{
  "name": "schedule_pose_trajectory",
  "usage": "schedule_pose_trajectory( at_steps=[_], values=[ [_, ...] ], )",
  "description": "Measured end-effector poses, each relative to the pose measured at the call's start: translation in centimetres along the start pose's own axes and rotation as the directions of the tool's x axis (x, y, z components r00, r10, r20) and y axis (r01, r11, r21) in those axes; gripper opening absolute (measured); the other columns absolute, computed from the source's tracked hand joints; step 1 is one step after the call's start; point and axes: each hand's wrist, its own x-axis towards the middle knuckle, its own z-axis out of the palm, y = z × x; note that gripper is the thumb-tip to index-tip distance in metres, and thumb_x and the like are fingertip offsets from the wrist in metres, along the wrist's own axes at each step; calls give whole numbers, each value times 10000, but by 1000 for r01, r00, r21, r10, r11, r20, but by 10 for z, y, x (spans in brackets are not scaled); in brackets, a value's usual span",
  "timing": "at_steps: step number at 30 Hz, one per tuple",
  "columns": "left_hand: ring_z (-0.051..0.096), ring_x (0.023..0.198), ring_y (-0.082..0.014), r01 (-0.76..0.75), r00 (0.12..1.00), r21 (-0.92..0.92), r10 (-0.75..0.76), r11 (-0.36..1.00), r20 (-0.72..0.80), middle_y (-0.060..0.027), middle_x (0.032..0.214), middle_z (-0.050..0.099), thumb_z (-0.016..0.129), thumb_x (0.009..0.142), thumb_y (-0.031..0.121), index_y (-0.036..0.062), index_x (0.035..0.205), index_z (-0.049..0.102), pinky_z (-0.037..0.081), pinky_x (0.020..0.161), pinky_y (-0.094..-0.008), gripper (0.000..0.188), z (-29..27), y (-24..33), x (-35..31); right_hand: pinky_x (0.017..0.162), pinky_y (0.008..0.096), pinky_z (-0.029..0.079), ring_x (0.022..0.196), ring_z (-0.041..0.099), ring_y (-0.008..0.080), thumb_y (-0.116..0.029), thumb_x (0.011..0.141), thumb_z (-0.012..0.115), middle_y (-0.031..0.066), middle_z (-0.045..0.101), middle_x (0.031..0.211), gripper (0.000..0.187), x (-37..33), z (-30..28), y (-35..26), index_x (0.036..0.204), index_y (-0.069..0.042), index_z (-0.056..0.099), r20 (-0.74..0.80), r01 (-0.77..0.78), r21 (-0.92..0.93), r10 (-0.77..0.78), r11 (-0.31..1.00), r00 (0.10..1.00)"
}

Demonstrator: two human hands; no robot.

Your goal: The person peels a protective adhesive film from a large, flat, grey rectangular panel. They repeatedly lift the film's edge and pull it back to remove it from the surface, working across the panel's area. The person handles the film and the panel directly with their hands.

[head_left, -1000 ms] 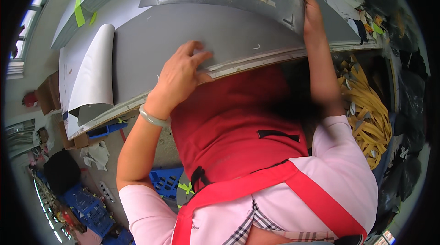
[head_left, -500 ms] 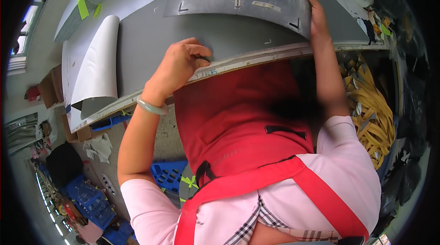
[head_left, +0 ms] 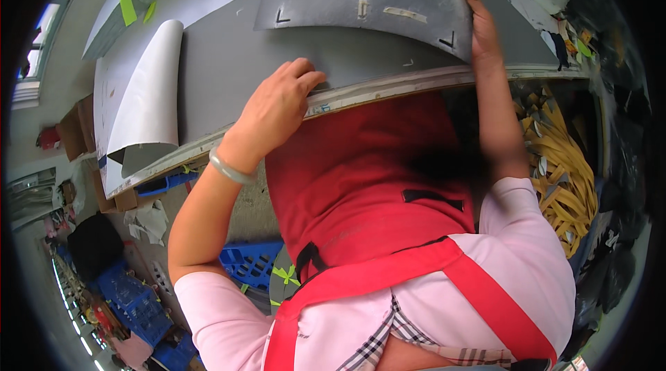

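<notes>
- A dark grey board (head_left: 368, 3) is being held at its right edge by the right hand (head_left: 482, 31); the grip is being kept closed on that edge, with the thumb being shown on the upper face.
- The board is being held over the far part of a larger grey sheet (head_left: 229, 59), and a shadow is being cast along its near edge; whether the sheet is being touched farther back cannot be told.
- Black corner marks and pale slots are being shown near the board's near edge.
- The left hand (head_left: 277, 100) is being held at the near edge of the grey sheet, left of the board and apart from it, with the fingers being curled together; whether anything is being pinched cannot be told.
- The grey sheet is being supported by a worktable (head_left: 395, 93), at whose left end a curled white sheet (head_left: 149, 87) is being seen.
- A red apron (head_left: 347, 184) is being worn against the worktable's near side.
- Yellow strips (head_left: 565, 170) are being seen heaped under the right end.
</notes>
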Motion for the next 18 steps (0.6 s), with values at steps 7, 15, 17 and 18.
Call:
schedule_pose_trajectory(
  at_steps=[7,15,17,18],
  values=[
    [594,1141,-344,-153,986,83,159,985,-59,-134,1227,605,653,818,11,43,1230,637,513,972,-435,414,36,21,64,976,374,550,1093,652,196,-349,1000,678,69,660,1201,393,4,5,-1,1276,-76,615,33,39,30,-40,999,999],
    [707,940,-332,-364,643,237,427,901,-635,-148,1040,721,619,910,127,89,999,712,567,795,-446,134,127,87,212,1034,373,505,1198,601,208,-371,1019,642,84,632,1278,506,-29,34,-46,1406,-61,544,-21,190,15,-190,982,982],
    [710,790,-316,-374,573,287,463,882,-676,-140,893,729,649,906,142,61,927,715,558,702,-437,107,120,65,222,1070,386,478,1219,596,234,-366,1029,623,79,608,1345,534,-41,35,-57,1459,-74,499,-54,280,-162,-291,946,955],
    [700,771,-306,-362,588,281,452,889,-671,-138,868,721,656,905,149,57,913,712,550,691,-433,108,108,50,221,1091,399,459,1239,583,250,-368,1032,616,83,591,1376,540,-47,32,-64,1474,-85,486,-62,228,-55,-231,972,971]
  ],
)
